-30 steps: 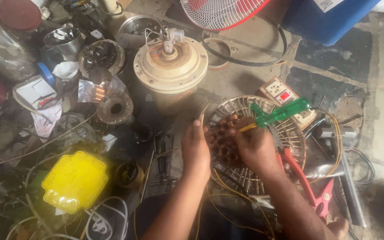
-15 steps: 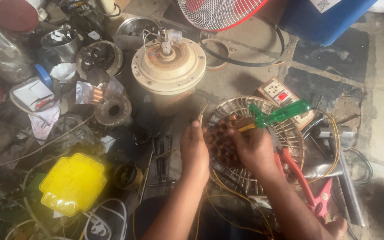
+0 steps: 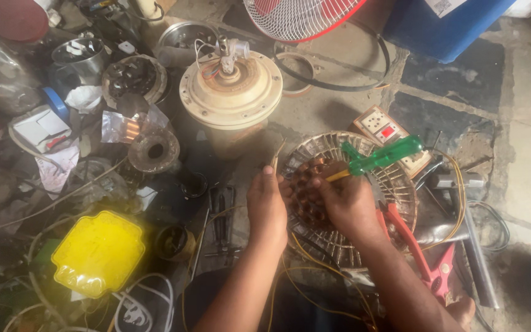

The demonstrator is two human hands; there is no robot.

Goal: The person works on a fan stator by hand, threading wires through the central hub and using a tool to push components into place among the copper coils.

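Observation:
A round fan stator with copper windings lies on the floor in front of me. My left hand rests on its left rim and pinches a thin yellowish sleeve or wire that sticks up. My right hand lies over the windings and grips a green-handled screwdriver, its handle pointing up and right. Yellow wires trail from the stator toward me.
A cream ceiling-fan motor housing stands behind the stator. A socket switch box, red-handled pliers, a yellow plastic lid, a bearing disc, a red fan grille, a blue container and assorted motor parts lie around.
Both hands stay on the stator with only slight shifts. The view has moved a little; nothing was picked up or released.

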